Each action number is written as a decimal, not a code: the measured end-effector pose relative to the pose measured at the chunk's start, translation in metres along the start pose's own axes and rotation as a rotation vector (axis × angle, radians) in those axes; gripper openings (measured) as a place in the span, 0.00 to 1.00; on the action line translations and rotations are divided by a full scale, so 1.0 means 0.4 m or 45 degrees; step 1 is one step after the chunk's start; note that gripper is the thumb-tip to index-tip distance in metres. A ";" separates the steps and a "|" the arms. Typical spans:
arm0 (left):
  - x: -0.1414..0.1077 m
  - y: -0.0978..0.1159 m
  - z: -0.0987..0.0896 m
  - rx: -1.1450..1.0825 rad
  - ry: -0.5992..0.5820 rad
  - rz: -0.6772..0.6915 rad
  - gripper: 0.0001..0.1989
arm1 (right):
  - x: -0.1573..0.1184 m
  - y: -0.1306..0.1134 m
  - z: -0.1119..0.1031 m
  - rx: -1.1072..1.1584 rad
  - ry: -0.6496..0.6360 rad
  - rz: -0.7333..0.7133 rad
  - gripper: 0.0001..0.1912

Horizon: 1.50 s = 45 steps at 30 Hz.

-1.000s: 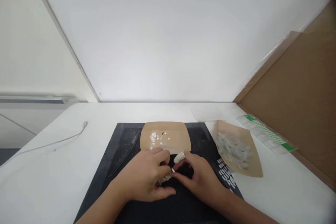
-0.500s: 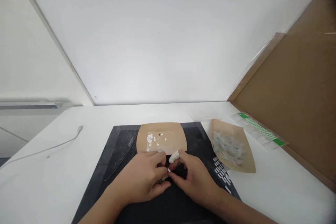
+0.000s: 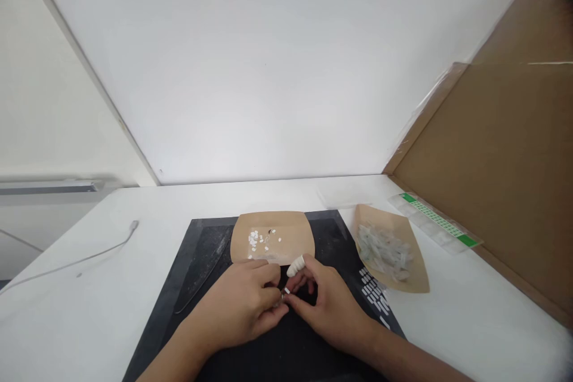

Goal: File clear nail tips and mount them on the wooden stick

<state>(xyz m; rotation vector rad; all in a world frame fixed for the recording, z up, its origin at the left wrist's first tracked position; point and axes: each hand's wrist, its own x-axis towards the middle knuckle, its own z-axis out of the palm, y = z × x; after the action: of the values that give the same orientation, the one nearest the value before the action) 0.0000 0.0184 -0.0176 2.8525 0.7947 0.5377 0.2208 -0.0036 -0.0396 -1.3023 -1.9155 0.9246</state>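
Both hands met over the middle of the black mat. The left hand had its thumb and forefinger drawn together on a small item, mostly hidden by the fingers, its kind too small to tell. The right hand had its thumb and a finger behind it closed on a small white piece just beside that item, above the mat; another finger, in a white ribbed cover, stood bent apart from the thumb. On the mat's far part lay a brown paper tray with loose white bits mostly toward its left side. Short white strips sat in rows on the mat's right edge. Right of the mat lay a second brown tray heaped with clear plastic pieces, and farther right a clear case with a green-edged label. Well left of the mat, a pale cable ran across the white table.
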 end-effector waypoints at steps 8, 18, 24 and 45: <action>0.002 0.004 -0.008 -0.002 0.007 0.001 0.12 | 0.001 -0.013 -0.014 -0.063 0.017 -0.054 0.08; 0.007 0.015 -0.018 0.070 0.162 0.077 0.12 | -0.004 -0.005 -0.045 0.025 0.156 0.011 0.11; 0.012 0.026 -0.023 0.141 0.306 0.095 0.11 | 0.003 0.000 -0.039 0.400 0.076 0.021 0.16; 0.014 0.044 -0.013 -0.180 0.338 0.001 0.05 | -0.004 -0.038 -0.051 0.186 -0.059 -0.015 0.11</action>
<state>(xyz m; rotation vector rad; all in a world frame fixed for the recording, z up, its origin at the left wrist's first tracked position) 0.0110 0.0063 -0.0072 2.6857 0.7592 0.9469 0.2301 -0.0051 -0.0159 -1.1930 -1.8503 1.0764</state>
